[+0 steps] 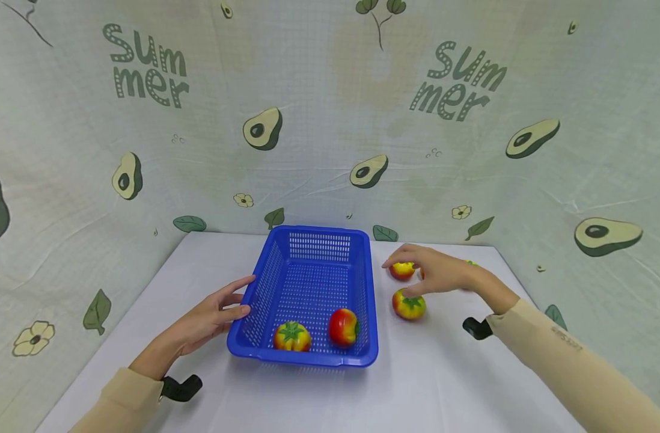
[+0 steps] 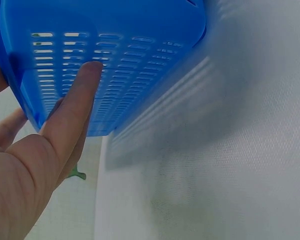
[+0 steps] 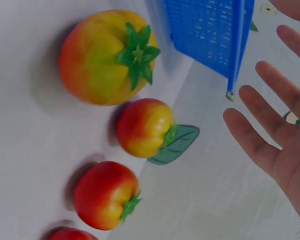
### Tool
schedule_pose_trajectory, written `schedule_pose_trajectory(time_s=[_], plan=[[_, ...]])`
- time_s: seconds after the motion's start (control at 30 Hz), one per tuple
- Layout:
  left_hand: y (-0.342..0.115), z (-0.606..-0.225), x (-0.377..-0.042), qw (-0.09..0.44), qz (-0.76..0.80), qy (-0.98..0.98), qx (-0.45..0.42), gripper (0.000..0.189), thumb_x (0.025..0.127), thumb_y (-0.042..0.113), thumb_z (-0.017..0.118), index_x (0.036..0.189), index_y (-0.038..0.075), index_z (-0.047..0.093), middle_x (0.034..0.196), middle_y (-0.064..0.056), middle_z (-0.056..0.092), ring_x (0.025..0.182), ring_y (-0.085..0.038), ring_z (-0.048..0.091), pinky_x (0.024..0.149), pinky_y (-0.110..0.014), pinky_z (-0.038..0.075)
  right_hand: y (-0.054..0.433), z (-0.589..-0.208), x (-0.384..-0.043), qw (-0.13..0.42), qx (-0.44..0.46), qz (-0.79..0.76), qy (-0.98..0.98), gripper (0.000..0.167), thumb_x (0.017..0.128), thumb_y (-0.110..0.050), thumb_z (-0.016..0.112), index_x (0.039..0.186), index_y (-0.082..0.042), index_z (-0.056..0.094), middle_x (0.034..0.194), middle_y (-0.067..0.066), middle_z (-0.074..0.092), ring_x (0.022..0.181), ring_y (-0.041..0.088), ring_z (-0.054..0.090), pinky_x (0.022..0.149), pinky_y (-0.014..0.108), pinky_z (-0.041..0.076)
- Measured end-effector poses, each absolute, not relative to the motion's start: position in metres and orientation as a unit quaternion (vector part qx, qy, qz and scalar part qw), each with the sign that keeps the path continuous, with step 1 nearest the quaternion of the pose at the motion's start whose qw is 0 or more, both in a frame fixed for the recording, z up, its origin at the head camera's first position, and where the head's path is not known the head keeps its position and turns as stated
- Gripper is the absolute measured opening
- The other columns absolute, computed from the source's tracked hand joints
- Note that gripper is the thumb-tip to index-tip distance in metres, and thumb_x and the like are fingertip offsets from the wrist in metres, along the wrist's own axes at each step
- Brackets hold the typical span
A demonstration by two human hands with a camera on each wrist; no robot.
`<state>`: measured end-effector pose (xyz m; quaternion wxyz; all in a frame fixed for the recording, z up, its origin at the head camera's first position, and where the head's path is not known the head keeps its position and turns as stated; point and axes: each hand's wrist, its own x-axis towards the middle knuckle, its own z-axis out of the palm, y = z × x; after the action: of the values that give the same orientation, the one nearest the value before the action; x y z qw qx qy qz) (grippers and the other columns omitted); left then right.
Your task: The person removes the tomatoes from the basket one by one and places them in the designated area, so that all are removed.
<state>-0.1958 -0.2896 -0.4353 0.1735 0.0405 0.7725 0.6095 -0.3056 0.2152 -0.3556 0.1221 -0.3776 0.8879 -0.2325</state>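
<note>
A blue plastic basket [image 1: 308,357] stands mid-table, holding two red-and-yellow tomatoes [image 1: 292,338] near its front side. My left hand [image 1: 213,316] touches the basket's left rim and outer wall with extended fingers; in the left wrist view one fingertip [image 2: 92,69] lies against the slotted wall. Right of the basket, my right hand [image 1: 435,270] hovers over loose tomatoes with its fingers spread, grasping nothing. Nearest beneath it is a yellowish tomato [image 1: 408,305] with a green leafy top. The right wrist view shows more, redder tomatoes [image 3: 105,196], partly hidden by the hand in the head view.
A white table [image 1: 416,373] carries everything. Behind it and along both sides hangs a pale cloth [image 1: 319,78] printed with avocados and leaves. Black straps with camera mounts [image 1: 477,328] sit at both wrists.
</note>
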Motion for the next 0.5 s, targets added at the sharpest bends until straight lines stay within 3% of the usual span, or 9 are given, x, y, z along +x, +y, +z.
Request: schedule_pose_trajectory(time_s=[0.2,0.33,0.5], plan=[[-0.289,-0.436,-0.196,0.172,0.61,0.773,0.04,0.079,0.105,0.03,0.069,0.17,0.031,0.024,0.16,-0.027,0.038,0.126,-0.034,0.064,0.104,-0.046,0.058,0.184,-0.336,-0.304,0.12,-0.427,-0.211,0.871,0.062,0.09,-0.025,0.086,0.147,-0.026,0.063,0.15,0.003,0.056,0.14,0.031,0.051,0.111,0.063,0.048],[-0.289,-0.435,-0.196,0.172,0.611,0.772,0.041,0.079,0.105,0.03,0.069,0.17,0.03,0.024,0.16,-0.027,0.038,0.126,-0.034,0.064,0.103,-0.046,0.058,0.158,-0.321,-0.305,0.127,-0.463,-0.196,0.855,0.062,0.091,-0.023,0.085,0.149,-0.025,0.061,0.152,0.004,0.055,0.139,0.033,0.051,0.106,0.057,0.053],[-0.29,-0.434,-0.195,0.178,0.615,0.767,0.049,0.079,0.106,0.028,0.068,0.171,0.029,0.023,0.159,-0.028,0.038,0.125,-0.033,0.064,0.103,-0.045,0.058,0.124,-0.309,-0.307,0.146,-0.492,-0.173,0.84,0.064,0.092,-0.023,0.084,0.151,-0.024,0.059,0.149,0.003,0.055,0.136,0.027,0.052,0.102,0.049,0.057]])
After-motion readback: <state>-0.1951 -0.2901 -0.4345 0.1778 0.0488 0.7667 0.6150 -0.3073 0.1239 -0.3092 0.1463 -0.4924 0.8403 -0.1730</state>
